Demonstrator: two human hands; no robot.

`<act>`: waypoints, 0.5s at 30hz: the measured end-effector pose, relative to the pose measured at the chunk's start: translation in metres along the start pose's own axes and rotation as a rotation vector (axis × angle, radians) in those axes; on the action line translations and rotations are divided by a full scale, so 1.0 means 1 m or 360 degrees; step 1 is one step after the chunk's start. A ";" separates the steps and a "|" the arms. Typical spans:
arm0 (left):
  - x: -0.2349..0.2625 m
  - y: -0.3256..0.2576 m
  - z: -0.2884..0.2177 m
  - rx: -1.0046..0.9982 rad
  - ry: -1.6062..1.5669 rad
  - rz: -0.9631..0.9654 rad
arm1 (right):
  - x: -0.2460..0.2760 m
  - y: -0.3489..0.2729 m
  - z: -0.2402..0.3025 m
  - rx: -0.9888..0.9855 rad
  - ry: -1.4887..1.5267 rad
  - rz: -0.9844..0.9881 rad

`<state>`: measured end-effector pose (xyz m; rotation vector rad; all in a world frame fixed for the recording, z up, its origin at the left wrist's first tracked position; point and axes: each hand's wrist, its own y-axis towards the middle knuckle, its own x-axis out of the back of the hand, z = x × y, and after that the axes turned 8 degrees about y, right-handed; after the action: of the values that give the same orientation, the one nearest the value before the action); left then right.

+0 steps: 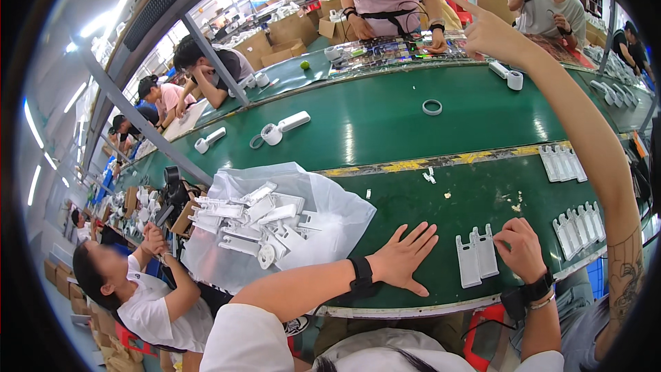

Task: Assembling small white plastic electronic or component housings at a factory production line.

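Observation:
My left hand (405, 260) lies flat on the green work table (406, 210), fingers spread, with nothing in it. My right hand (521, 249) is closed, its thumb and fingertips at the upper right edge of a white plastic part (487, 255). Directly left of that part, a matching flat white plastic part (469, 263) lies beside it. Both have small hooked tabs at the top end. Left of my left hand, a clear plastic bag (337, 203) lies open with a heap of white plastic parts (258, 217) on it.
Rows of similar white parts (578, 229) lie at the right. A co-worker's bare arm (585, 89) reaches across from the right, finger pointing. Beyond a yellow-black strip (413, 164), the green conveyor (365, 117) carries white handheld devices (273, 134) and a grey ring (432, 107).

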<state>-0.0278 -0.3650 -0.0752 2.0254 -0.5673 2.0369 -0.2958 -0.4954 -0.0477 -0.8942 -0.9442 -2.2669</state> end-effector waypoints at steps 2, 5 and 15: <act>0.000 0.004 -0.001 -0.0026 -0.0017 -0.0019 | 0.004 -0.003 0.000 -0.0009 -0.0022 -0.0004; -0.001 -0.003 0.002 0.0031 -0.0020 0.0015 | -0.008 0.003 -0.006 0.0030 0.0038 0.0006; 0.006 0.000 -0.001 0.0026 -0.0038 0.0121 | -0.004 0.000 -0.003 0.0026 0.0023 0.0003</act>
<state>-0.0288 -0.3649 -0.0688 2.0700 -0.6441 2.0690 -0.2944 -0.4970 -0.0524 -0.8703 -0.9542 -2.2577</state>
